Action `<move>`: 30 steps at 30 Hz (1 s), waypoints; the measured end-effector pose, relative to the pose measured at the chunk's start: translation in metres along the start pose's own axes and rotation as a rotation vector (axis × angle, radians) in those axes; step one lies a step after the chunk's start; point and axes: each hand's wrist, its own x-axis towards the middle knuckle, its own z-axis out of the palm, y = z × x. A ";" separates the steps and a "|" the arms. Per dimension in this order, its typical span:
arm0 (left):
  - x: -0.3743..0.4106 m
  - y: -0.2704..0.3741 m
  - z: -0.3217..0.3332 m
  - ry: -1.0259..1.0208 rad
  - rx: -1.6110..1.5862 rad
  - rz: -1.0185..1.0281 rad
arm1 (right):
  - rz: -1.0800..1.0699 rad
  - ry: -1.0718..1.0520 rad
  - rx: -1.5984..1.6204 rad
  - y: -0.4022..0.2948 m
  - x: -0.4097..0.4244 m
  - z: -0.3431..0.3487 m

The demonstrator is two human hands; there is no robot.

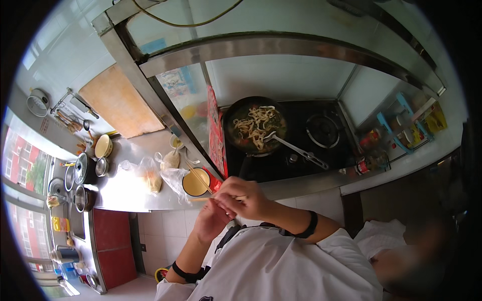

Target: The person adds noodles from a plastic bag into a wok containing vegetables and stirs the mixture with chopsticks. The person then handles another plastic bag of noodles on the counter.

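Observation:
My right hand and my left hand meet in front of my torso, fingers touching. Thin wooden chopsticks stick out from my right hand across a cream enamel bowl with a dark rim. A light stick end also shows at the right hand's knuckles. The left fingers curl against the right ones; whether they grip anything is hidden. Beyond the hands, a dark wok on the black gas stove holds wide noodles in broth with greens. A metal spatula leans in it, handle toward me.
Plastic bags of food lie on the steel counter at left, near pots and a sink. A wooden board leans on the wall. Bottles stand right of the stove. Another person is close at right, partly blurred.

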 end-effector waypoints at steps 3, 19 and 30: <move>0.005 0.028 0.012 -0.213 0.342 -0.462 | 0.167 0.114 0.108 -0.004 0.000 -0.033; 0.015 0.036 -0.083 -0.012 1.059 -0.317 | 0.454 0.896 -0.148 0.100 0.007 -0.191; 0.028 0.007 -0.055 0.210 0.996 -0.217 | 0.586 0.429 -0.379 0.195 0.045 -0.178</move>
